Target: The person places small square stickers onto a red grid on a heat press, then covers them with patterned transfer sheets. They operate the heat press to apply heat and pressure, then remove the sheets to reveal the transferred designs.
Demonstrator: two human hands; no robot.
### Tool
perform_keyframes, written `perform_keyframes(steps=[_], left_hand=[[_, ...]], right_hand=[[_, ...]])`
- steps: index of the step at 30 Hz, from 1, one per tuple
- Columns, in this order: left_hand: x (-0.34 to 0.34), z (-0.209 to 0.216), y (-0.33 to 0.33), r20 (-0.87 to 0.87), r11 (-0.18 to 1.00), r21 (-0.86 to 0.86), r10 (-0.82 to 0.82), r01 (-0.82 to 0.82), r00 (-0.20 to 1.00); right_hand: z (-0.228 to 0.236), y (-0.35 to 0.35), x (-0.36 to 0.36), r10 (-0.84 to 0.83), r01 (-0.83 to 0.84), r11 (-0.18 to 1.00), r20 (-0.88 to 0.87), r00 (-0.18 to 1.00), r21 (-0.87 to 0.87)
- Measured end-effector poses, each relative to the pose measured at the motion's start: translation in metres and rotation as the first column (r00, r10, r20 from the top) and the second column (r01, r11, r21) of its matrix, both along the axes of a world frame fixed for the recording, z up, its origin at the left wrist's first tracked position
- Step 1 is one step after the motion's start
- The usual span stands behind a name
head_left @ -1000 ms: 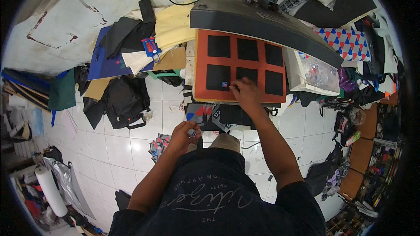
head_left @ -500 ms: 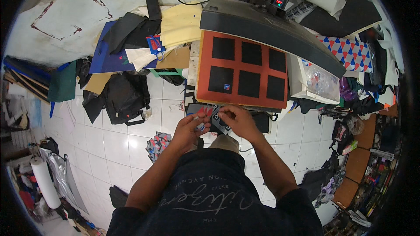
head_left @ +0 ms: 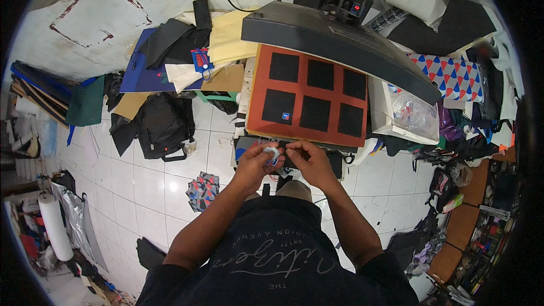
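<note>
— What do the hands hold?
— Left hand and right hand pinch one small sticker sheet together, just below the orange press bed (six black patches on it).

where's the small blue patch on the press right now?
Head view: the small blue patch lies on the lower-left black square of the orange platen, just beyond the left hand.

Showing glossy white floor tiles reflecting overhead light, meeting a scuffed white wall with reddish marks; lying about: black backpack, white paper roll, fabric scraps.
</note>
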State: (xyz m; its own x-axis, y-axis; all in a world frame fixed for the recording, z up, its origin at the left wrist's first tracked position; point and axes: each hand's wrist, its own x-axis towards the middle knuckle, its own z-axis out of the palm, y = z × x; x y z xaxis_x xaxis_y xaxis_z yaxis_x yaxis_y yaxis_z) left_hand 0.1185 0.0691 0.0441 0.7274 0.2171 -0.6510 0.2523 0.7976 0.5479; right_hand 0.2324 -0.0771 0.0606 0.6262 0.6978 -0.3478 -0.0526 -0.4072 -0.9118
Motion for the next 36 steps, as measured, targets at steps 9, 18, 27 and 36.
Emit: perform_keyframes(steps=[9,18,27,36], left_hand=[[0.010,0.000,-0.044,-0.052,0.994,0.105,0.017,-0.011,0.999],[0.006,-0.016,-0.069,-0.029,0.997,-0.010,0.082,-0.082,0.996],[0.011,0.011,-0.066,-0.080,0.995,-0.004,0.103,-0.104,0.991],[0.010,0.000,-0.065,-0.046,0.996,0.060,0.068,-0.065,0.997]], right_hand=[[-0.009,-0.029,0.011,0.058,-0.058,0.998,0.041,0.997,-0.002],[-0.014,-0.047,0.019,0.126,-0.125,0.991,-0.023,0.992,0.040],[-0.010,-0.049,0.018,0.085,-0.187,0.975,0.569,0.818,0.122],[-0.009,-0.055,0.023,0.170,-0.368,0.926,0.781,0.601,0.082]])
